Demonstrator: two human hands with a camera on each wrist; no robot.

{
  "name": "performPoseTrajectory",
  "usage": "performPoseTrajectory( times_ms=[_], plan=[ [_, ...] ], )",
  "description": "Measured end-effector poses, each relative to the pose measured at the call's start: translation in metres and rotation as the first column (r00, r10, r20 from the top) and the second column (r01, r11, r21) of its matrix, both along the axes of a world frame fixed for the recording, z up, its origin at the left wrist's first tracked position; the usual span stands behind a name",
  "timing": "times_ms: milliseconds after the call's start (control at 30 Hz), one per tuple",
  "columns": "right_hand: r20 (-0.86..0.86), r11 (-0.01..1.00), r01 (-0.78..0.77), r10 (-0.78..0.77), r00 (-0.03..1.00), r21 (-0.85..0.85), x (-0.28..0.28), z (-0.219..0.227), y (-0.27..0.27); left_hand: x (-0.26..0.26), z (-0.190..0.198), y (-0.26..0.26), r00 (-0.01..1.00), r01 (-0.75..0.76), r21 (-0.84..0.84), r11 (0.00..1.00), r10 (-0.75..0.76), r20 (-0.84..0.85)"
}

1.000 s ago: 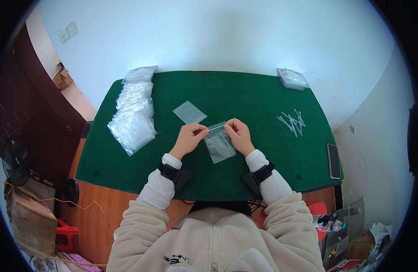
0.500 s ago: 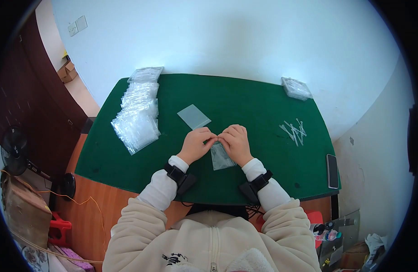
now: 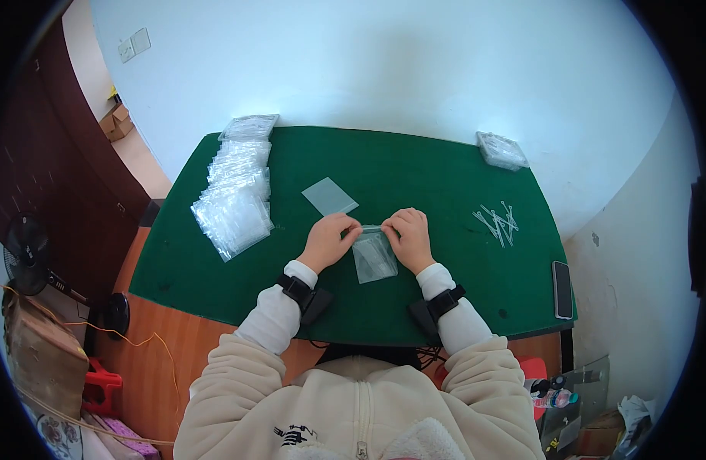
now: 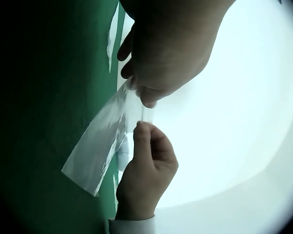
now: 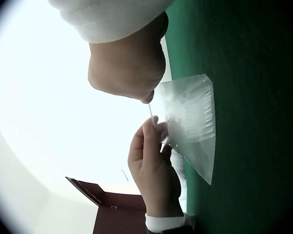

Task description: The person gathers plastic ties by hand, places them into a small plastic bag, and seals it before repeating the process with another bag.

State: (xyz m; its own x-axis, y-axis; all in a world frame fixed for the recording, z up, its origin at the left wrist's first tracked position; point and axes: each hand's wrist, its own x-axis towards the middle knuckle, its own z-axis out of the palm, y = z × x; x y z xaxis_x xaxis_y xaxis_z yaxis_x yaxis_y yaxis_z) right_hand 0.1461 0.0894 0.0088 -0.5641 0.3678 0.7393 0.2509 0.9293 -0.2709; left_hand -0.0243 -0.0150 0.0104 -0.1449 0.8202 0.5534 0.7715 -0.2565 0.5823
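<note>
A clear zip bag [image 3: 374,257] with thin clear pieces inside hangs between the two hands over the green table. The left hand [image 3: 328,241] pinches one top corner of it, and the right hand [image 3: 410,239] pinches the other. In the left wrist view the bag [image 4: 95,151] slants down from both hands' fingertips. Ribbed shapes show through the bag [image 5: 193,114] in the right wrist view. Just beyond the left hand lies a flat, empty-looking bag [image 3: 330,197]. To the right, several thin clear sticks with looped ends [image 3: 497,224] lie loosely crossed.
A long overlapping row of clear bags [image 3: 234,207] runs along the left of the green table [image 3: 414,169]. At the back right corner sits a stack of filled bags [image 3: 501,151]. A phone [image 3: 562,290] lies at the right edge. The wall stands behind the table.
The hands came together along the bag's top edge, then moved apart again, both still pinching it. The head view has shifted slightly.
</note>
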Motion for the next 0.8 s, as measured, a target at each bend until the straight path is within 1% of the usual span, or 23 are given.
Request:
performPoseTrajectory(
  times_ms=[67,100,200,300,400,567,633,700,800],
  plan=[
    [0.007,1.0,-0.027,0.027,1.0,0.008,-0.004,0.0,-0.005,0.004,0.001,0.001,0.999,0.048,0.109,0.993,-0.047,-0.007],
    [0.009,0.999,-0.046,0.046,0.999,0.017,-0.007,0.0,-0.008,0.004,0.0,0.001,0.999,0.043,0.109,0.993,-0.043,-0.008],
    [0.016,0.998,-0.066,0.066,0.998,0.012,-0.008,0.0,-0.01,0.004,-0.002,0.003,0.987,0.095,0.077,0.992,-0.085,-0.134],
    [0.027,0.997,-0.077,0.077,0.997,-0.022,-0.006,0.0,-0.007,0.001,0.001,0.0,0.992,0.058,0.077,0.995,-0.049,-0.115],
    [0.032,0.998,0.008,-0.006,0.999,-0.055,0.004,0.002,0.003,-0.007,-0.001,-0.001,0.995,0.029,0.069,0.997,-0.022,-0.096],
    [0.034,0.998,0.012,-0.01,0.999,-0.061,0.004,0.002,0.003,-0.01,-0.001,-0.001,0.996,0.014,0.053,0.998,-0.01,-0.086],
    [0.011,0.999,-0.03,0.031,0.999,-0.02,0.001,0.009,-0.004,-0.007,-0.002,-0.001,0.996,0.012,0.056,0.998,-0.008,-0.085],
    [0.0,0.999,-0.053,0.053,0.999,0.003,-0.003,0.01,-0.008,-0.002,-0.003,-0.001,0.994,0.06,0.064,0.996,-0.053,-0.099],
    [0.063,0.99,-0.12,0.115,0.991,0.07,-0.007,0.006,-0.013,0.001,-0.002,0.0,0.99,0.095,0.078,0.992,-0.086,-0.115]
  ],
)
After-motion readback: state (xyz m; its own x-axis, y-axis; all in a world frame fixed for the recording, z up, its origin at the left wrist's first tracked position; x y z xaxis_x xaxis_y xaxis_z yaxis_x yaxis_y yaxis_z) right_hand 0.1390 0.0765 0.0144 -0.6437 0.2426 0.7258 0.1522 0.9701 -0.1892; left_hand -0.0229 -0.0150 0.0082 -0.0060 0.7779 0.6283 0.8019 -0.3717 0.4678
